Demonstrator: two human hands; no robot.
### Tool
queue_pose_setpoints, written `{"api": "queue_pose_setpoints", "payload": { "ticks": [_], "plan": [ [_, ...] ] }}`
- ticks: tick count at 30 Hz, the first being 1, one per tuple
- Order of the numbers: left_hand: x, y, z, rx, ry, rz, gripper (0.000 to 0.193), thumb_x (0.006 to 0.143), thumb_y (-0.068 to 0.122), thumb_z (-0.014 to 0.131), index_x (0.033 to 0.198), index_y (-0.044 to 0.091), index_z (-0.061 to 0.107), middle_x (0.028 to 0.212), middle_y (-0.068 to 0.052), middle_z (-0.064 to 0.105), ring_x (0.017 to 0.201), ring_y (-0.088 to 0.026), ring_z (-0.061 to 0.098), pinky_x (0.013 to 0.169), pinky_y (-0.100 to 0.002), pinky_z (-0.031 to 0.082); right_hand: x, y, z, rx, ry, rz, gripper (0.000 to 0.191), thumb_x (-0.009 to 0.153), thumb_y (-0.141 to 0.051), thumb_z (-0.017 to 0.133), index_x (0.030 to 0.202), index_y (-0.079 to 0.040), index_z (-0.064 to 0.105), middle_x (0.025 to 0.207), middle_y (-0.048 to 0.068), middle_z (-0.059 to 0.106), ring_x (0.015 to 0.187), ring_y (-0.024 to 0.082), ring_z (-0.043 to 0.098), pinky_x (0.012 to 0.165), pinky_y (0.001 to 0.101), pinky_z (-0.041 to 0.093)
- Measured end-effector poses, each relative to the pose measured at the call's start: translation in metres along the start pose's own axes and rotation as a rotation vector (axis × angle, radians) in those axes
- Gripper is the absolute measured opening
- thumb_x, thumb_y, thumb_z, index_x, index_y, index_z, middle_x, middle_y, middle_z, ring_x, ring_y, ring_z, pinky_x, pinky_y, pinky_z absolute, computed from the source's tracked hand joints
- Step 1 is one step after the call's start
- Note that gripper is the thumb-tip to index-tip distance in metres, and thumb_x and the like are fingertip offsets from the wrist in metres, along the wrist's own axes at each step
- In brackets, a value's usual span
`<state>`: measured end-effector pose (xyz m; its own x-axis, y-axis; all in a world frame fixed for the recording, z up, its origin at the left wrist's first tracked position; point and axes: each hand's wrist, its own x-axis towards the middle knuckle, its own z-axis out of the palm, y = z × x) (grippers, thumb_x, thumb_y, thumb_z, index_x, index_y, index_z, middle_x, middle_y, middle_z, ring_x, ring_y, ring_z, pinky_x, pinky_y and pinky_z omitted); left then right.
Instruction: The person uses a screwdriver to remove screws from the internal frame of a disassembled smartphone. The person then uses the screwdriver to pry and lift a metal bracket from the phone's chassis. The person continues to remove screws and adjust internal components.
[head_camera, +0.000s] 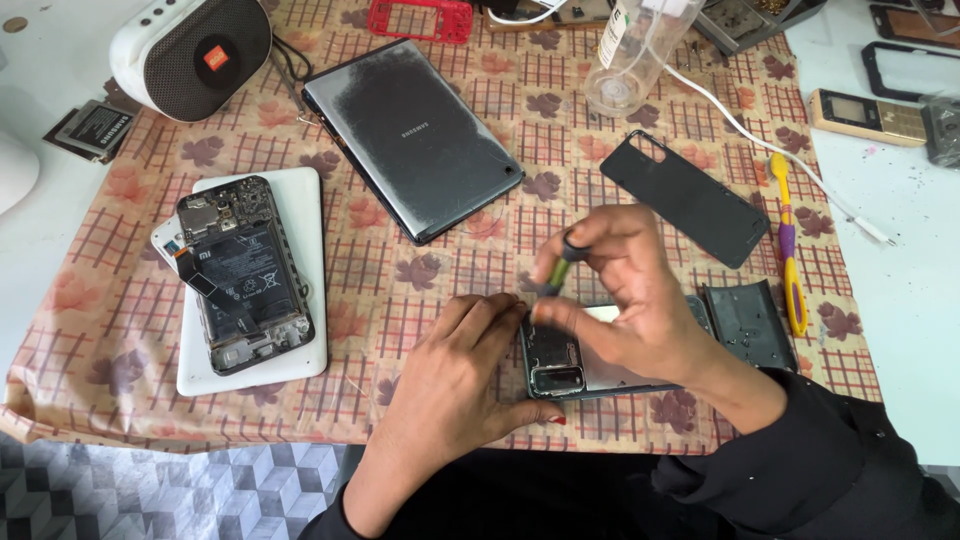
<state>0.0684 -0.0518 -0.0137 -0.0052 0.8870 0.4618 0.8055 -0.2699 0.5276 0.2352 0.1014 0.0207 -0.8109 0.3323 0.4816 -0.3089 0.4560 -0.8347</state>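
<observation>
Patterned cloth (420, 290) covered the bench. Low centre of frame, the left hand (455, 385) pressed flat on an opened phone (560, 365); right hand (625, 295) pinched a small screwdriver (560, 265) upright, tip directly above the phone's camera end.

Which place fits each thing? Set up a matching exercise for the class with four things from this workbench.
Things:
1. tablet
2. speaker
3. toothbrush
4. screwdriver

Places:
A. in the right hand, above a phone
B. far left corner of the cloth
C. right edge of the cloth, beside a black back cover
D. face down, middle of the cloth's far half

Pairs: 1-D, 2-B, 3-C, 4-A
</observation>
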Motion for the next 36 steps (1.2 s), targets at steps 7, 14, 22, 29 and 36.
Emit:
{"api": "queue_pose_setpoints", "payload": {
  "ticks": [7, 14, 22, 29, 36],
  "plan": [
    [0.000, 0.000, -0.001, 0.008, 0.009, 0.013, 0.091, 0.061, 0.056, 0.090, 0.118, -0.011, 0.066, 0.123, -0.022, 0.065, 0.115, -0.036, 0.060, 0.098, -0.044, 0.052, 0.004, -0.002, 0.004, -0.136, 0.081, -0.030, 0.076, 0.082, 0.007, 0.084, 0.137, -0.011, 0.035, 0.120, 0.011, 0.057, 0.113, 0.020, 0.062, 0.102, 0.0368, 0.055],
    [0.001, 0.001, -0.006, -0.131, 0.031, -0.056, 0.081, 0.061, 0.048, 0.091, 0.116, -0.007, 0.069, 0.121, -0.018, 0.068, 0.112, -0.036, 0.062, 0.091, -0.043, 0.053, 0.004, 0.000, 0.002, -0.067, 0.064, -0.063, 0.069, 0.081, 0.012, 0.077, 0.131, -0.009, 0.034, 0.123, 0.017, 0.052, 0.119, 0.023, 0.058, 0.105, 0.0374, 0.055],
    [0.015, -0.002, -0.017, -0.221, 0.057, -0.163, 0.021, 0.086, 0.001, 0.067, 0.106, 0.001, 0.073, 0.110, -0.011, 0.073, 0.099, -0.031, 0.071, 0.085, -0.039, 0.057, -0.003, -0.002, -0.003, 0.193, 0.025, 0.086, 0.052, 0.097, 0.020, 0.058, 0.131, -0.012, 0.034, 0.120, 0.018, 0.062, 0.117, 0.026, 0.071, 0.097, 0.0355, 0.062],
    [0.040, -0.009, -0.029, -0.206, -0.180, -0.087, 0.017, 0.086, 0.000, 0.067, 0.101, 0.001, 0.074, 0.101, -0.012, 0.072, 0.093, -0.030, 0.072, 0.082, -0.040, 0.057, -0.002, -0.008, -0.006, 0.232, 0.059, 0.055, 0.051, 0.097, 0.019, 0.057, 0.131, -0.013, 0.033, 0.120, 0.018, 0.062, 0.118, 0.028, 0.070, 0.105, 0.0408, 0.063],
    [0.042, -0.009, -0.025, -0.246, -0.229, -0.144, 0.018, 0.080, 0.006, 0.074, 0.097, 0.003, 0.077, 0.096, -0.009, 0.073, 0.081, -0.025, 0.073, 0.074, -0.036, 0.059, -0.001, -0.011, -0.007, 0.227, 0.080, 0.051, 0.052, 0.097, 0.019, 0.059, 0.130, -0.012, 0.033, 0.120, 0.018, 0.062, 0.118, 0.028, 0.070, 0.100, 0.0375, 0.063]
  ]
}}
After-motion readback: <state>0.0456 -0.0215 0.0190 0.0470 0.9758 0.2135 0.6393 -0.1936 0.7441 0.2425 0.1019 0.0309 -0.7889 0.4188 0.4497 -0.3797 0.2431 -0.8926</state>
